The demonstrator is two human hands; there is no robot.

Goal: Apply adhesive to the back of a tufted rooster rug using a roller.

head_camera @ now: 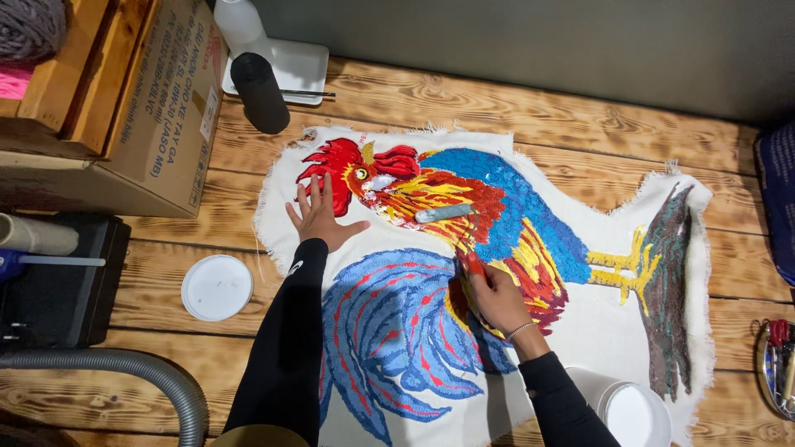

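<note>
left hand (319, 217) flat, fingers spread on the rooster rug (464, 273), right hand (497, 300) gripping a red tool (474, 266) against the tufting, wooden table (530, 103)

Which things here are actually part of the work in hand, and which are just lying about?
In use:
rooster rug
red tool in right hand
left hand pressing cloth
grey tube

Lying about:
cardboard box
white lid
grey hose
white tub
black cylinder

A lid (216, 287) lies left of the rug (580, 323), a tub (633, 410) at its near edge.
</note>
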